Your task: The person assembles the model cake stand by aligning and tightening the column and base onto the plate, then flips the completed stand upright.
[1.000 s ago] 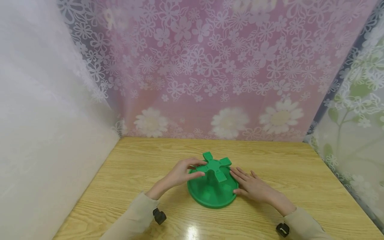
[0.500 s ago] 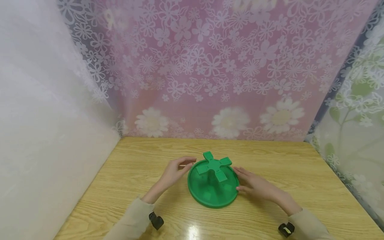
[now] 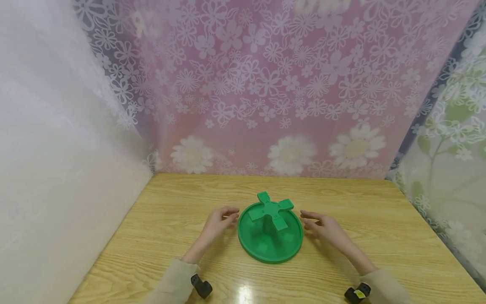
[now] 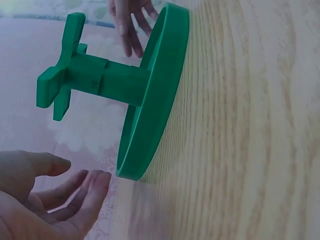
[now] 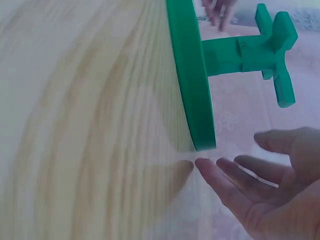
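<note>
A green round tray (image 3: pixel 270 253) with a raised rim stands on the table. From its middle rises a green post (image 4: pixel 112 80), topped by a four-armed cross piece (image 3: pixel 271 209) with small numbers on it. My left hand (image 3: pixel 218 223) is just left of the rim, fingers loosely bent and holding nothing. On the other side my right hand (image 3: pixel 327 230) hovers beside the rim, also relaxed and without anything in it. In both wrist views the fingertips are a short way off the tray's edge.
The wooden table (image 3: pixel 171 202) has a pale left wall (image 3: pixel 76 147), a pink flowered curtain (image 3: pixel 265 105) behind it and a flowered sheet (image 3: pixel 452 169) on the right. Each wrist carries a small black camera.
My left hand has drawn back left from the cross piece to outside the rim. My right hand has moved right, away from the rim. The green stand has stayed in place.
</note>
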Motion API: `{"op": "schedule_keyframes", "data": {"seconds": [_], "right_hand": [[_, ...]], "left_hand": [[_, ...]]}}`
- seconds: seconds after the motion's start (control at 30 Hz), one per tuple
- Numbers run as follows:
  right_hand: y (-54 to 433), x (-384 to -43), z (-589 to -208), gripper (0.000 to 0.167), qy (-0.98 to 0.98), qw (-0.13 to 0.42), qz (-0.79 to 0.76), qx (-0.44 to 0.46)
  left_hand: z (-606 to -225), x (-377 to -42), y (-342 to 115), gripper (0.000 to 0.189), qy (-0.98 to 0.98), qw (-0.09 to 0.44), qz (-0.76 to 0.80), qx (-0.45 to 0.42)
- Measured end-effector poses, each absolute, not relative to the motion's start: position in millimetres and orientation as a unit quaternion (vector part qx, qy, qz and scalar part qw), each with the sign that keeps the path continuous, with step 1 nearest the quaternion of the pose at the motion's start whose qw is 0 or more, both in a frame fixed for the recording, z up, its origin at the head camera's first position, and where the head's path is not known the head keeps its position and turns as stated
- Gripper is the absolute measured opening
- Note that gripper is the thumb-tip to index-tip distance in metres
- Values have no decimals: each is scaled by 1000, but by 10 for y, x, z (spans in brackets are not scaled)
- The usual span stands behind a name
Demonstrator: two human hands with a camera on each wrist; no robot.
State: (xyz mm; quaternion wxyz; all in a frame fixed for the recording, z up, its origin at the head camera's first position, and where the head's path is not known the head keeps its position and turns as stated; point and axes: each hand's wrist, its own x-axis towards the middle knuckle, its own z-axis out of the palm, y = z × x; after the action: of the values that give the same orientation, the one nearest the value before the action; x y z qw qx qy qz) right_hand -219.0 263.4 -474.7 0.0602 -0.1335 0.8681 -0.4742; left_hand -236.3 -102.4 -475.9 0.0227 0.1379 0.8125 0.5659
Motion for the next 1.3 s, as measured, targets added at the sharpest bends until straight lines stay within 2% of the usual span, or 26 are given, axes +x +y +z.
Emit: {"op": "schedule_keyframes", "data": {"seconds": [0.23, 0.33, 0.63, 0.77, 1.03, 1.3], "right_hand": [[2565, -2250, -4797, 53, 802, 123, -581, -62], [2538, -2275, -4820, 51, 800, 135, -582, -54], [2487, -2292, -4826, 45, 814, 139, -563, -40], [2478, -2298, -4816, 46, 820, 150, -550, -50], [2454, -2327, -4853, 61, 825, 151, -536, -92], [2368, -2287, -4877, 60, 854, 106, -504, -75]], "left_hand": [[-4799, -2371, -1004, 34, 807, 79, 578, 95], [-4815, -2381, -981, 35, 795, 102, 593, 79], [-4876, -2382, -911, 33, 793, 111, 597, 57], [-4912, -2379, -904, 31, 799, 110, 588, 62], [-4937, -2360, -882, 34, 817, 95, 563, 79], [-4928, -2346, -814, 36, 863, 54, 494, 86]]}}
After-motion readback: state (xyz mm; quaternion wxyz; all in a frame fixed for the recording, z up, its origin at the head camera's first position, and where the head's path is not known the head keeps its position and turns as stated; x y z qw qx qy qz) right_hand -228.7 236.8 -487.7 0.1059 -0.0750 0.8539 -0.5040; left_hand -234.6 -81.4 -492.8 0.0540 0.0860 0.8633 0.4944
